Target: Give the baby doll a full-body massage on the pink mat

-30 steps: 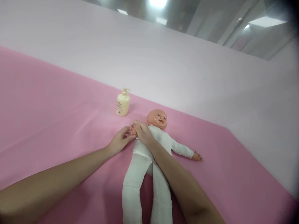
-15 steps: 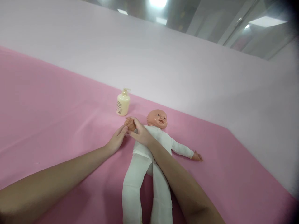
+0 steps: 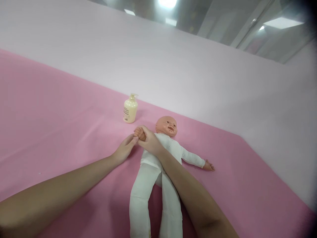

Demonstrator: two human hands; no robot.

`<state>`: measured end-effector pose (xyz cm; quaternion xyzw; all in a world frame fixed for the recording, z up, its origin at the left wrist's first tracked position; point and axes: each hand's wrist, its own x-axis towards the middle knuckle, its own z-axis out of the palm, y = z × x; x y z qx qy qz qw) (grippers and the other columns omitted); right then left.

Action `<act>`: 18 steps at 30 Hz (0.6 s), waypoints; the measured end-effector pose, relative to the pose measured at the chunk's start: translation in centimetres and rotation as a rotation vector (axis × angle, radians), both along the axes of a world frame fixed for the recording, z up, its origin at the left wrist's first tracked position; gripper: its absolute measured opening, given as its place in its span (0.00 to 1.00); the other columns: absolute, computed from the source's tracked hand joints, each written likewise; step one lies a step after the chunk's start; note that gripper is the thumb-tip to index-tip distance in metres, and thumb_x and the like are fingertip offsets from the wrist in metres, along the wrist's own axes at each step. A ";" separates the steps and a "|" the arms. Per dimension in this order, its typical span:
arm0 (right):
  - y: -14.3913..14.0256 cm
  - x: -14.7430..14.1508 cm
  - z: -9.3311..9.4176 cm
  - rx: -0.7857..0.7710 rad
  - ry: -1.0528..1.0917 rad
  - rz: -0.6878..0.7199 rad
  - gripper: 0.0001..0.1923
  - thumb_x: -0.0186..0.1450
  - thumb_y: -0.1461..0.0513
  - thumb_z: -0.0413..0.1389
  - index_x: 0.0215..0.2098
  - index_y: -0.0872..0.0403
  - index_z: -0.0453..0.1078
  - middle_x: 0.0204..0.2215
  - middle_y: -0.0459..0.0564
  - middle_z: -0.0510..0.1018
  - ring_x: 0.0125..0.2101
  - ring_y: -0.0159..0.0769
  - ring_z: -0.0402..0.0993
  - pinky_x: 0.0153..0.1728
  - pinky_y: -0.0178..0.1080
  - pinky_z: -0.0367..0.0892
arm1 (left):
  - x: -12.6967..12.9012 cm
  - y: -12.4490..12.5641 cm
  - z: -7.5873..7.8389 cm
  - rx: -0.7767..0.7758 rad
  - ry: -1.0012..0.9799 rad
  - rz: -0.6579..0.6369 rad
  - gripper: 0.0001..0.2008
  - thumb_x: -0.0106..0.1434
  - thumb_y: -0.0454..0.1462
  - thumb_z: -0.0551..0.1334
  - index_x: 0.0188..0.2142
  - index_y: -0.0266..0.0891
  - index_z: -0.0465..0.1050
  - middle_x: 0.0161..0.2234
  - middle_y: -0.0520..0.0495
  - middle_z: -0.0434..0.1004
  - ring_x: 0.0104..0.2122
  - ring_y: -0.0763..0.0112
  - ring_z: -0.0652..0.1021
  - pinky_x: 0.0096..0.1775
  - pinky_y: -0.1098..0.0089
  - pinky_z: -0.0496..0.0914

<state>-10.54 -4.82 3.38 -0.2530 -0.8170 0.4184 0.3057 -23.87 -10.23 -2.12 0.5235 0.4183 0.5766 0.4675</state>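
Note:
A baby doll (image 3: 170,145) with a white cloth body and a bare plastic head lies on its back on a pink cover (image 3: 94,132). Its hand on the left side of the picture, the doll's hand (image 3: 140,134), is between my two hands. My right hand (image 3: 150,140) wraps round that hand and wrist from the right. From the left, my left hand (image 3: 125,147) pinches at the doll's fingers, thumb on top. The doll's other arm stretches out to the right, its palm free. White drops or shine show on the doll's face.
A cream-coloured pump bottle (image 3: 130,109) stands upright just beyond the doll's held hand, near the cover's far edge. Behind it rises a pale padded surface (image 3: 158,69), with glass and ceiling-light reflections above.
Both my hands have shifted slightly; my left hand moved a little right and up over the doll's fingers, which look more curled now. The doll's body and the bottle stay put.

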 end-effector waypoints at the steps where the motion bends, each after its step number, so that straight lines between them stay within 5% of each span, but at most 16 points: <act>1: 0.0 0.0 0.0 -0.007 -0.006 -0.008 0.10 0.55 0.64 0.54 0.37 0.53 0.63 0.31 0.42 0.72 0.30 0.29 0.68 0.34 0.33 0.65 | 0.0 -0.1 0.1 -0.003 0.012 0.000 0.23 0.64 0.54 0.56 0.42 0.36 0.71 0.42 0.44 0.76 0.48 0.59 0.73 0.52 0.60 0.65; 6: -0.1 0.2 0.0 -0.021 0.005 -0.074 0.08 0.52 0.65 0.55 0.30 0.52 0.61 0.24 0.38 0.65 0.24 0.27 0.61 0.27 0.31 0.59 | 0.1 -0.1 0.0 0.009 0.022 0.016 0.24 0.61 0.58 0.57 0.35 0.39 0.70 0.38 0.46 0.75 0.43 0.61 0.73 0.49 0.62 0.67; 18: 0.0 0.4 -0.1 0.038 0.013 -0.183 0.15 0.56 0.55 0.59 0.23 0.52 0.59 0.19 0.39 0.57 0.22 0.26 0.51 0.23 0.32 0.53 | -0.2 0.0 -0.8 0.072 0.088 -0.042 0.23 0.66 0.55 0.52 0.41 0.39 0.71 0.42 0.44 0.75 0.44 0.62 0.74 0.50 0.62 0.67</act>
